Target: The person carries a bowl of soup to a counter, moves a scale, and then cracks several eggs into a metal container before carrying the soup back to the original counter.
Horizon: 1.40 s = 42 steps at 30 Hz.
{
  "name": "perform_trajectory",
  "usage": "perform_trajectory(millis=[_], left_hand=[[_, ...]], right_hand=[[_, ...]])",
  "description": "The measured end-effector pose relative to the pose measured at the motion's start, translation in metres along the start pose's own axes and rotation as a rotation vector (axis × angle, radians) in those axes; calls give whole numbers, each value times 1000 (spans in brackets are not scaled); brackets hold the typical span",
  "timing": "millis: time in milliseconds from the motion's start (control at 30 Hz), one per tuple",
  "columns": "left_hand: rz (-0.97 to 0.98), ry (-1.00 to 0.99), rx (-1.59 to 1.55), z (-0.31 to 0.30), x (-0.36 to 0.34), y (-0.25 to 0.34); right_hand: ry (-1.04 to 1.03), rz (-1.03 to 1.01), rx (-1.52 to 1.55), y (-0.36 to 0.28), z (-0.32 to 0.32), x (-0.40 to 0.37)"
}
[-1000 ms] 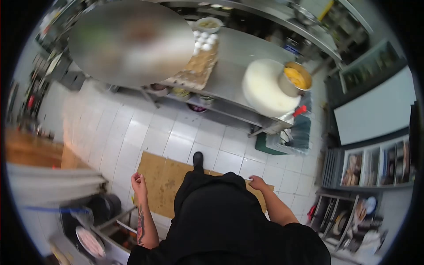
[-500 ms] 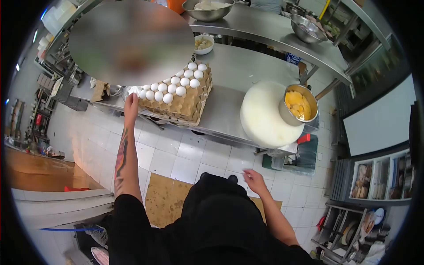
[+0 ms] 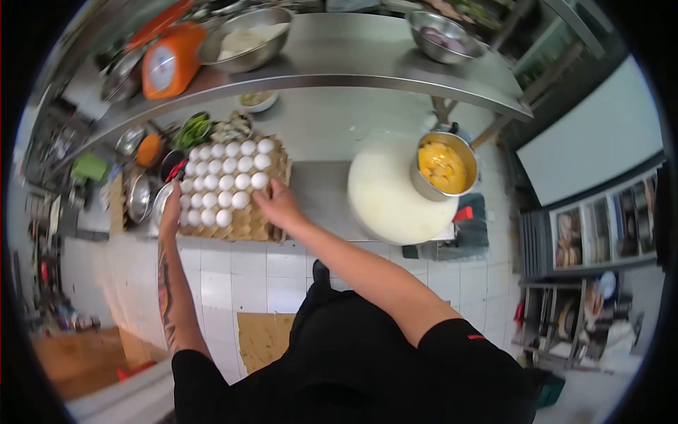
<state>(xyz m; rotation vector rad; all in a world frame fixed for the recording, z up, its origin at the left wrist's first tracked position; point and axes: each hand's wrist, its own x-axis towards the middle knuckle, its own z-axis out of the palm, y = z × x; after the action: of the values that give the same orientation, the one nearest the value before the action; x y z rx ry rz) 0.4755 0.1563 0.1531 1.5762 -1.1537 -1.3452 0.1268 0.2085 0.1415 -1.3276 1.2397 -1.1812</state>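
A cardboard egg tray (image 3: 244, 227), stacked on others, holds rows of white eggs (image 3: 225, 182); several cups along its front and right are bare. My left hand (image 3: 171, 206) grips the tray's left side, its fingers pointing away from me and partly hidden. At the opposite side, my right hand (image 3: 280, 206) has its fingers bent onto the tray, close to the egg at the end of a row. To the right, a round white chopping block (image 3: 385, 198) carries a metal pot (image 3: 462, 185) with yolks and yellow egg liquid.
Above the steel counter (image 3: 321, 191) runs a shelf (image 3: 339, 53) with an orange scale (image 3: 169, 62), a metal bowl of white contents (image 3: 247, 42) and another bowl (image 3: 443, 39). Greens (image 3: 193, 130) and a white bowl (image 3: 259, 102) stand behind the tray. Small metal bowls (image 3: 140, 198) sit left.
My right hand has moved from beside my body up to the tray's right side. My left hand stays at the left side. The view has shifted, and the tray now appears squarer to me.
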Motion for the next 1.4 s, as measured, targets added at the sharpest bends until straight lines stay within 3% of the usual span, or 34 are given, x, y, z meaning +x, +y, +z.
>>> perform_trajectory(millis=[33, 67, 100, 167, 267, 367, 433, 467, 500, 533, 567, 600, 633, 667, 700, 767, 800, 867, 1033, 1100, 1133, 1200, 1233, 1333, 1367, 1400], left_hand=[[-73, -17, 1, 4, 0, 6], [-12, 82, 80, -4, 16, -13], [-33, 47, 58, 0, 13, -8], [-58, 7, 38, 9, 0, 8], [-167, -59, -111, 13, -1, 15], [-2, -128, -55, 8, -1, 11], [40, -33, 153, 4, 1, 12], [62, 36, 287, -1, 8, 4], [241, 187, 523, 0, 8, 5], [417, 333, 763, 10, 6, 8], [774, 456, 852, 34, -12, 37], [897, 446, 845, 54, -26, 59], [747, 319, 653, 72, -39, 72], [786, 159, 586, 90, -49, 81], [702, -11, 593, 110, -67, 96], [859, -204, 841, 134, -77, 97], [856, -196, 839, 143, -82, 95], [824, -184, 1172, 153, -88, 92], [878, -216, 979, 136, -76, 82], [720, -192, 598, 131, -78, 89], [720, -190, 600, 131, -76, 87], [192, -106, -504, 135, -70, 81], [60, -64, -675, 139, -67, 85], [32, -184, -670, 138, -47, 66], [113, 14, -195, 150, -48, 72], [117, 28, -196, 165, -54, 85]], right_hand=[[71, -16, -102, 6, 9, -1], [133, -34, -199, 10, 14, 2], [154, -27, -203, 8, 11, 5], [-47, 125, -20, -3, 1, 5], [18, 55, -78, 7, 8, 5], [-70, 80, -4, 12, 7, 10], [-219, 161, 53, 13, -4, 15], [-89, 81, -163, 6, -9, 12], [48, -5, -376, -6, -16, 10], [28, -14, -372, -18, -25, 12], [42, -249, -457, -32, -35, 18], [63, -485, -535, -44, -39, 23], [55, -488, -530, -52, -40, 25], [-86, -512, -620, -59, -39, 26], [-229, -534, -709, -61, -36, 26], [-235, -524, -825, -54, -24, 24], [-224, -515, -944, -49, -20, 26], [-235, -470, -842, -41, -18, 32], [-258, -388, -424, -45, -36, 42], [-222, -61, 130, -39, -47, 42], [-224, -62, 132, -43, -62, 40], [-368, 184, 422, -53, -109, 32], [-328, 185, 454, -57, -128, 21], [-234, 196, 528, -46, -195, -17], [-221, 244, 529, -50, -223, -29], [-211, 292, 530, -58, -252, -39]])
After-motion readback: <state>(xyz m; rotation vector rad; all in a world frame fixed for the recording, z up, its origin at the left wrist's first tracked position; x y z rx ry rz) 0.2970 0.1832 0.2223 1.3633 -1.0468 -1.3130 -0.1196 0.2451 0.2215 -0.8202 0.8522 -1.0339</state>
